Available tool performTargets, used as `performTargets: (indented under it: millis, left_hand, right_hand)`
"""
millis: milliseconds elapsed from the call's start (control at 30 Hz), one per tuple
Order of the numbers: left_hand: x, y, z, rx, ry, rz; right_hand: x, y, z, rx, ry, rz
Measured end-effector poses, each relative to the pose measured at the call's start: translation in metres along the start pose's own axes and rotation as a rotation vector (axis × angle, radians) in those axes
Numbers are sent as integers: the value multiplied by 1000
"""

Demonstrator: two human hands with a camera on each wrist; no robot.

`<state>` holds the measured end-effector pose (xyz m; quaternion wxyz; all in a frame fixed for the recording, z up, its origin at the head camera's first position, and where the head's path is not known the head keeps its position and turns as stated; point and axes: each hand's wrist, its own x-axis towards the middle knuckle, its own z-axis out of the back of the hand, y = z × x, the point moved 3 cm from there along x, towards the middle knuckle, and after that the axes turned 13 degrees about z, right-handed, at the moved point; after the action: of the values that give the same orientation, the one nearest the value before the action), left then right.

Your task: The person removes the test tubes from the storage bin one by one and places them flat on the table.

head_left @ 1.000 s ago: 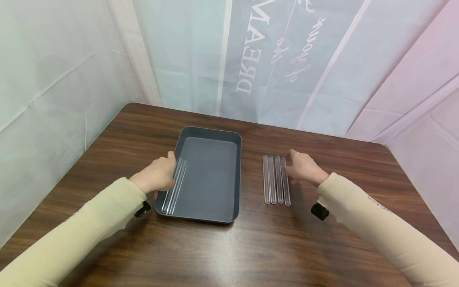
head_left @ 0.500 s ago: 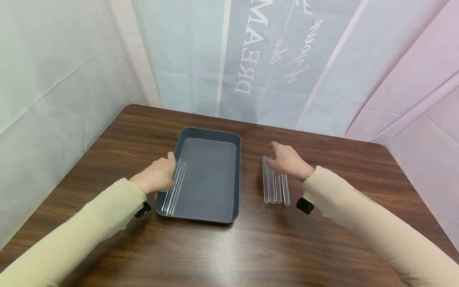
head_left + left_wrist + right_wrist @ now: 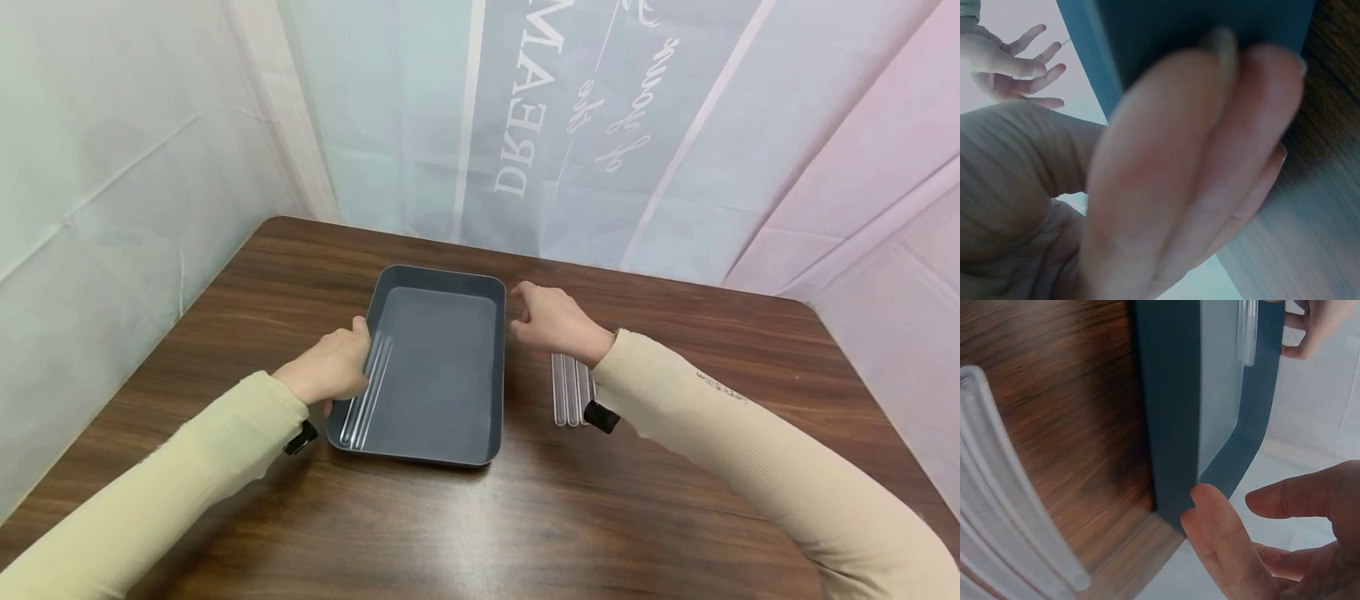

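A dark grey rectangular tray (image 3: 438,375) lies on the table. My left hand (image 3: 333,362) grips its left side wall; in the left wrist view the curled fingers (image 3: 1154,162) press against the outside of the wall. Clear test tubes (image 3: 363,400) lie lengthwise in the tray along that side, partly hidden by the left hand. Beyond the right wall, near the far right corner, my right hand (image 3: 555,321) hovers with thumb and fingers apart and nothing between them. Several more clear test tubes (image 3: 572,396) lie side by side on the table, partly covered by the right hand and sleeve.
The dark wooden table (image 3: 465,533) has rounded far corners. Behind it hangs a pale curtain (image 3: 420,125) with printed lettering, and light cloth (image 3: 112,150) hangs at the left side too. A black wrist camera (image 3: 602,417) sits under the right sleeve.
My right hand has moved left from the right side of the loose test tubes, across them, to beside the tray's far right corner. The left hand and the tray stay in place.
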<state>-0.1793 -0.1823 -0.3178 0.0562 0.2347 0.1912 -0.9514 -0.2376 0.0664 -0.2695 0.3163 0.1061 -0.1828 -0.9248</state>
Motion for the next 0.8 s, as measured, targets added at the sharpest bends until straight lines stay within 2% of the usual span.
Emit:
performTargets:
  millis: [167,267,467,800]
  left_hand:
    - [-1,0,1,-9,-12,-1]
    - [-1,0,1,-10,-14,1]
    - [1,1,0,-9,6,14]
    - [0,-1,1,-5,-9,13]
  right_hand:
    - [8,14,-7,23,22,17]
    - [13,24,-14,59,58,11]
    - [22,42,-28,97,124,58]
    - [32,56,-44,104,153,75]
